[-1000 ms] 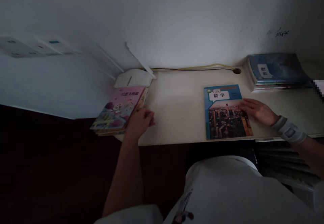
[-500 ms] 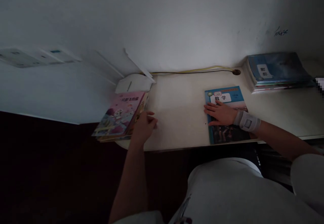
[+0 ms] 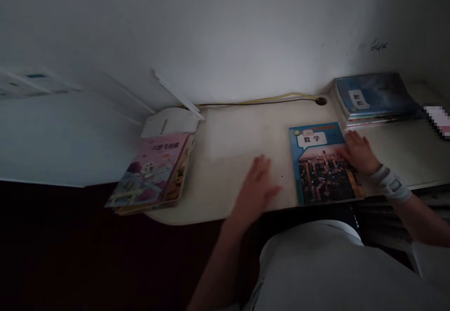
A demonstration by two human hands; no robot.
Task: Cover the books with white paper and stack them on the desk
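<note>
- Your right grip (image 3: 358, 152) is released, spread palm down on the right part of the math textbook (image 3: 321, 173) and not clenched on it.
- Your left grip (image 3: 256, 184) is also released, with its fingers splayed and blurred by motion. It is over the worktop (image 3: 239, 133), just left of the textbook; you cannot tell whether it touches the surface.
- The textbook lies flat at the worktop's front edge, its cover showing 数学 above a night cityscape.
- A white wrist brace (image 3: 390, 184) wraps your right wrist, just behind the right grip.
- A pink book stack (image 3: 147, 173) lies at the worktop's front left, well left of the left grip.
- A blue book stack (image 3: 372, 96) sits against the wall (image 3: 211, 34) at the back right, beyond the textbook.
- A yellow cable (image 3: 260, 100) runs along the back of the worktop to a round hole (image 3: 321, 101).
- A white plastic piece (image 3: 170, 122) sits in the back left corner, behind the pink stack.
</note>
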